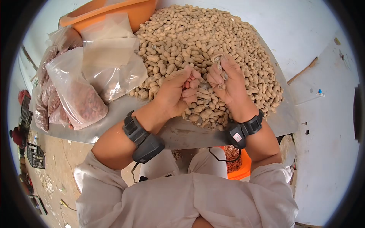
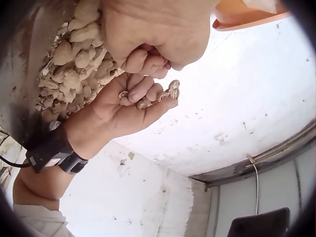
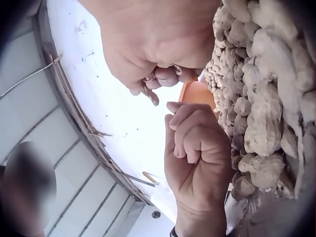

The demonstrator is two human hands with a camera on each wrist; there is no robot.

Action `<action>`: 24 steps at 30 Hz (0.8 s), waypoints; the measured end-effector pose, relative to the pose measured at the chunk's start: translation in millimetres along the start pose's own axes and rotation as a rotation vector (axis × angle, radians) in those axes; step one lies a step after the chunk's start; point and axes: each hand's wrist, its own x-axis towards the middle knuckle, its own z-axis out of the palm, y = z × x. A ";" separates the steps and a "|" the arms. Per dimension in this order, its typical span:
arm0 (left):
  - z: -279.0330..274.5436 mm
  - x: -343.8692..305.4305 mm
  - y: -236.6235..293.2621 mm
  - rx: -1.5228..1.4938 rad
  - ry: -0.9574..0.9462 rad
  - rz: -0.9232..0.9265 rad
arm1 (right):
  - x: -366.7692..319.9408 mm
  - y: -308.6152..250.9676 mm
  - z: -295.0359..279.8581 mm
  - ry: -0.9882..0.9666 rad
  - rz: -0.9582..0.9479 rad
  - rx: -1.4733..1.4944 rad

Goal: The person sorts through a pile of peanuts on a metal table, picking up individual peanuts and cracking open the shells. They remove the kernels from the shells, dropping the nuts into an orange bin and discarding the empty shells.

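Over the front of a large heap of unshelled peanuts (image 1: 190, 34), both hands are raised close together. My left hand (image 1: 176, 91) curls its fingers round several reddish peanut kernels (image 1: 187, 82), seen between thumb and fingers. My right hand (image 1: 230, 81) grips broken peanut shells (image 1: 218, 59) between thumb and curled fingers. In the left wrist view, a piece of peanut shell (image 2: 173, 90) sticks out past the right thumb tip. The right wrist view shows the left hand (image 3: 197, 143) from its curled-finger side, its kernels hidden there.
The heap lies on a metal tabletop (image 1: 175, 135). Clear bags of shelled peanuts (image 1: 85, 102) stand at the left, before an orange basin (image 1: 110, 15) at the back. Below the table edge, an orange container (image 1: 243, 169) holds reddish kernels. A white wall (image 1: 327, 114) bounds the right.
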 end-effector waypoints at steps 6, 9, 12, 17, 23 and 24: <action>2.5 -1.2 1.0 0.087 -0.012 0.049 | -0.4 -5.4 2.3 0.039 0.064 0.052; 0.5 0.6 1.9 0.154 0.035 0.090 | 2.9 -6.6 -2.9 0.002 0.024 -0.025; -0.8 2.6 4.9 0.230 0.128 0.138 | -2.8 -11.7 1.0 0.080 -0.019 -0.139; -13.9 6.9 12.6 0.280 0.133 0.202 | -53.6 -27.6 18.0 0.048 -0.194 -0.341; -12.4 4.6 12.9 0.330 0.118 0.249 | -165.0 -57.9 -31.6 0.353 -0.432 -0.308; -18.8 6.5 14.5 0.303 0.076 0.258 | -184.3 -65.5 -47.1 0.456 -0.449 -0.290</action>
